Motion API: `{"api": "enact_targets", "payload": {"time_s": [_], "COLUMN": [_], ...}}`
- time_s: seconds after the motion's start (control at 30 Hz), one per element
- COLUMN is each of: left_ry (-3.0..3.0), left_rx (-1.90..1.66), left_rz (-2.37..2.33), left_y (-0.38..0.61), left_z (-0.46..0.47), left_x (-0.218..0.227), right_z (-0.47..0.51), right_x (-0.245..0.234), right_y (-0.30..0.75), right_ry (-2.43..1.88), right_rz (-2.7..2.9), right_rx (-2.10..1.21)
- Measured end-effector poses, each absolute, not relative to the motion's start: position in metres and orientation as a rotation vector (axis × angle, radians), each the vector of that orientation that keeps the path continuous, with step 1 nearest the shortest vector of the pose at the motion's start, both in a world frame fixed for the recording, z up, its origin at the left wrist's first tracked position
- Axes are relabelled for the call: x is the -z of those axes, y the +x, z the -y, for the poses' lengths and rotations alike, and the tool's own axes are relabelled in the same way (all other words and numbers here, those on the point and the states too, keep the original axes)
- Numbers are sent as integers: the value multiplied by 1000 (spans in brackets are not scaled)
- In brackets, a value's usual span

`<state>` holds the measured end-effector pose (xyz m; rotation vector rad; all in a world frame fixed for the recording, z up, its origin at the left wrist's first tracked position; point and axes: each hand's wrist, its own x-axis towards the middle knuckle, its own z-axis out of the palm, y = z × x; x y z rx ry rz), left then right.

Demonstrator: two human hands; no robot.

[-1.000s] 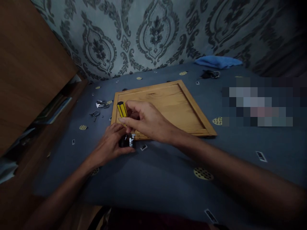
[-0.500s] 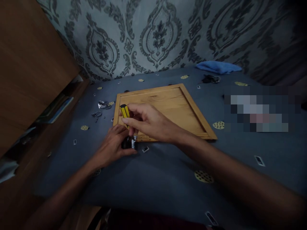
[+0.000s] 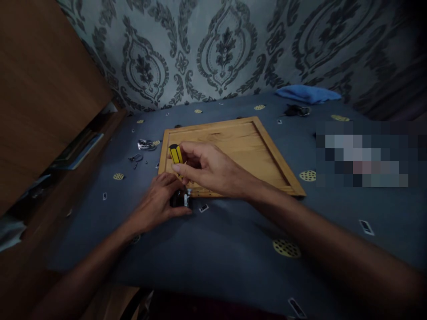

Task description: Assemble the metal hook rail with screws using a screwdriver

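screwdriver (image 3: 175,154), its yellow-and-black handle tipped slightly left, is pinched between the thumb and curled fingers of the right hand (image 3: 215,171), above the near left corner of the wooden panel (image 3: 230,146). the right forearm (image 3: 316,224) slants in from the lower right. the left hand (image 3: 158,201) arches low, thumb and fingers parted around a metal fitting (image 3: 186,199) at that corner; whether they grip it, i cannot tell. the panel lies flat on blue patterned cloth (image 3: 233,249).
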<state>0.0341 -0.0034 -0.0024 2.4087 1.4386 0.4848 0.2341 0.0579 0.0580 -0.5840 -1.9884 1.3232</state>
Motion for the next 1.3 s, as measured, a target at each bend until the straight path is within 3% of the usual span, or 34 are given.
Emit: {"api": "enact_targets", "payload": {"time_s": [0.6, 1.3], "left_ry": [2427, 2437], "left_rx": [-476, -472], "left_rz": [-1446, -1444], "left_y": [36, 35], "left_z": [3, 3], "left_x": [0, 1], "right_z": [-58, -58], "right_x": [-60, -53], "right_y": [237, 237], "right_ry": [-537, -641], "right_rz": [1991, 2036], "right_rx": [-1357, -1094]}}
